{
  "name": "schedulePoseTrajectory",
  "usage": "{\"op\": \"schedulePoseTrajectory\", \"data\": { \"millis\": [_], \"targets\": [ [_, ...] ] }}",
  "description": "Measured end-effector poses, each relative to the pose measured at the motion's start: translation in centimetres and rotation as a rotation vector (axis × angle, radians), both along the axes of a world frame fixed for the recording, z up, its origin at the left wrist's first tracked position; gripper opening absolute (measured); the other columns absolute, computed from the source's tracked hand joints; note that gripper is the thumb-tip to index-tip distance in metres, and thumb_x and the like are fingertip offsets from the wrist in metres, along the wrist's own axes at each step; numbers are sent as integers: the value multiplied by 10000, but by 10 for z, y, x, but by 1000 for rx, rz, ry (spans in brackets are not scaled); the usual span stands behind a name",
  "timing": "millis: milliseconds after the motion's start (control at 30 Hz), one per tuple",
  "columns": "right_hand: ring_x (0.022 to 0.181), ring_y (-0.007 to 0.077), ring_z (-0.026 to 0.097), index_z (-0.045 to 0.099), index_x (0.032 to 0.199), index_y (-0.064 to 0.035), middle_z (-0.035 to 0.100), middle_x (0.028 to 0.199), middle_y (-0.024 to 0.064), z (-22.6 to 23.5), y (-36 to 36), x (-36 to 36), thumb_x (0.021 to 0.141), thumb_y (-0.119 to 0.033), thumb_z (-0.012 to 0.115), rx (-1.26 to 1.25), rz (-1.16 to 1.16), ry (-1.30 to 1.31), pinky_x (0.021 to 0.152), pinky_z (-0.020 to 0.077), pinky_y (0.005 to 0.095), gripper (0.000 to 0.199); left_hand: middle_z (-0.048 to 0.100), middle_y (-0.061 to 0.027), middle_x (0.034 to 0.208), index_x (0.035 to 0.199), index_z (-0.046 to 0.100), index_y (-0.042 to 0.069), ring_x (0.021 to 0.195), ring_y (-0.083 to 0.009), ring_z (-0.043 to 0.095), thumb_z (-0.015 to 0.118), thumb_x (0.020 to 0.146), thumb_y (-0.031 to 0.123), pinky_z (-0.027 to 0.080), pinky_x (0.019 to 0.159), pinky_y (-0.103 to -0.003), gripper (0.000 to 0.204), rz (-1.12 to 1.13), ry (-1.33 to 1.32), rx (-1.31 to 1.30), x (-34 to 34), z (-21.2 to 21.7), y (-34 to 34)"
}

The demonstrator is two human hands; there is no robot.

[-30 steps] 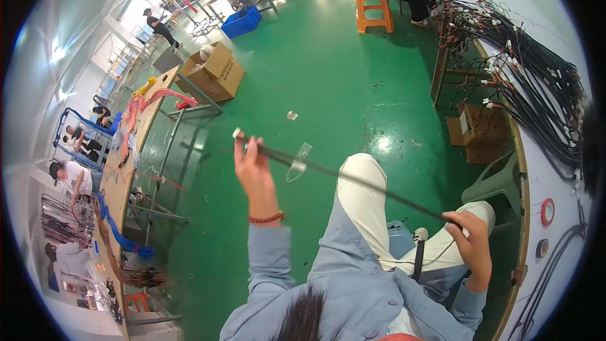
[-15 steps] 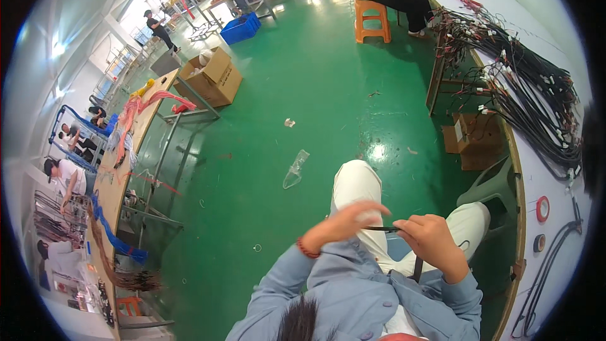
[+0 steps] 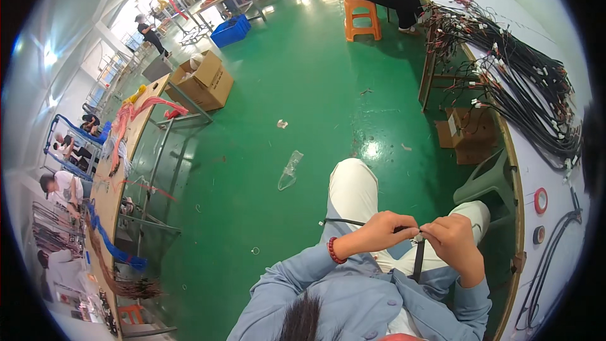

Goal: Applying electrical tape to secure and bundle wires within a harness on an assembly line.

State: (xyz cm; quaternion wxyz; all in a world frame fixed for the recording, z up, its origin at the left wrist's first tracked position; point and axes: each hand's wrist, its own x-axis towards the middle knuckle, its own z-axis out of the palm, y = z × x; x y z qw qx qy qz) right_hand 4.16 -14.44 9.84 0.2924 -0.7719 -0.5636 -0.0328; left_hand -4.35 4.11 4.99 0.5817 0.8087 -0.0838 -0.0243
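Over my lap, my left hand (image 3: pixel 384 232) is closed round a black cable (image 3: pixel 344 220). One end of this cable sticks out to the left past my knee, with a small pale tip. My right hand (image 3: pixel 451 240) is pinched close beside the left fingertips, on the same dark cable. A small whitish bit shows between the two hands, too small to name. Below the right hand a flat black strip (image 3: pixel 418 260) hangs down over my trousers; whether it joins the cable I cannot tell.
On the white table (image 3: pixel 499 227) at my right lie a red tape roll (image 3: pixel 541 201), a dark tape roll (image 3: pixel 538 235), loose black cables (image 3: pixel 549 265) and a large cable bundle (image 3: pixel 530 88). A green plastic chair (image 3: pixel 489 183) stands beneath its edge. Someone sits on an orange stool (image 3: pixel 362 20) ahead.
My left hand has moved right and closed on the cable beside my right hand. The cable's end now shows at the left. The view has shifted slightly.
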Motion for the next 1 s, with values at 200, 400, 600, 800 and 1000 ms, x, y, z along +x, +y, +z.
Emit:
{"op": "schedulePoseTrajectory", "data": {
  "millis": [200, 400, 600, 800, 1000],
  "targets": [
    [828, 288, 579, 612, 833, -58, 621, 846, 84, -18, 0, 26, 666, -25, 656, 39, -51, -122, 746, 443, 404, 176, 589, -6, 673, 889, 648, 32, 601, -73, 478, 596, 894, 230, 394, 534, -254, 205, 134, 193, -144, 7, -27, 1],
    [1012, 282, 566, 595, 1033, -28, 602, 1050, 129, -2, -10, 28, 770, 41, 599, 416, -462, 165, 870, 437, 338, 272, 422, 41, 617, 1009, 600, 13, 506, -24, 299, 461, 958, 244, 220, 449, -181, 274, 281, 454, -703, 27, -9, 9],
    [842, 259, 627, 646, 894, -12, 638, 897, 120, -32, -61, 11, 757, 74, 605, 364, -601, 227, 738, 492, 309, 167, 420, 17, 634, 1176, 530, -15, 528, -46, 300, 399, 962, 251, 242, 476, -188, 366, 155, 504, -747, 41, -13, -12],
    [810, 258, 626, 660, 889, -15, 646, 865, 118, -11, -103, -2, 737, 17, 646, 340, -744, 123, 735, 492, 330, 156, 471, 10, 686, 1200, 524, 6, 554, -54, 338, 428, 951, 204, 259, 495, -185, 332, 136, 504, -676, 26, -20, -8],
    [925, 231, 602, 634, 958, -13, 627, 985, 105, 49, -164, 31, 810, -32, 591, 324, -1176, -140, 815, 457, 302, 156, 480, -17, 697, 1157, 491, 55, 566, -57, 385, 398, 982, 174, 297, 486, -180, 231, 122, 442, -653, 31, -27, -27]
  ]
}}
